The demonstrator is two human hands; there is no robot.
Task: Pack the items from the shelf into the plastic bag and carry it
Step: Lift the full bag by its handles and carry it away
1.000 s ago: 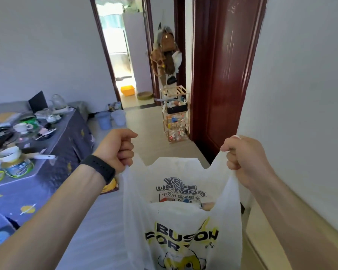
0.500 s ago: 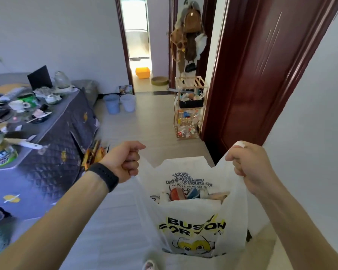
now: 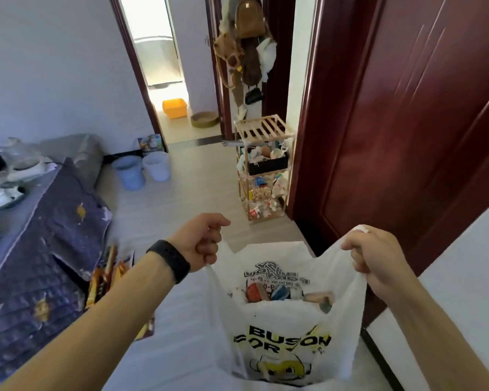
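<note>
Bag (image 3: pixel 283 328) hangs between fists: left hand (image 3: pixel 201 241), right hand (image 3: pixel 374 258) each clench handle (thin, floppy, loaded; hold handles).

Bare forearms, black wristband (image 3: pixel 170 261) on left wrist

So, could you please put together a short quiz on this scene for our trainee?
1. True or false: the left hand and the right hand each grip a handle of the plastic bag.
2. Which wrist wears the black band? A) left B) right
3. Fill in: the wooden shelf stands beside the dark red ___.
Key: 1 true; 2 A; 3 door.
</note>
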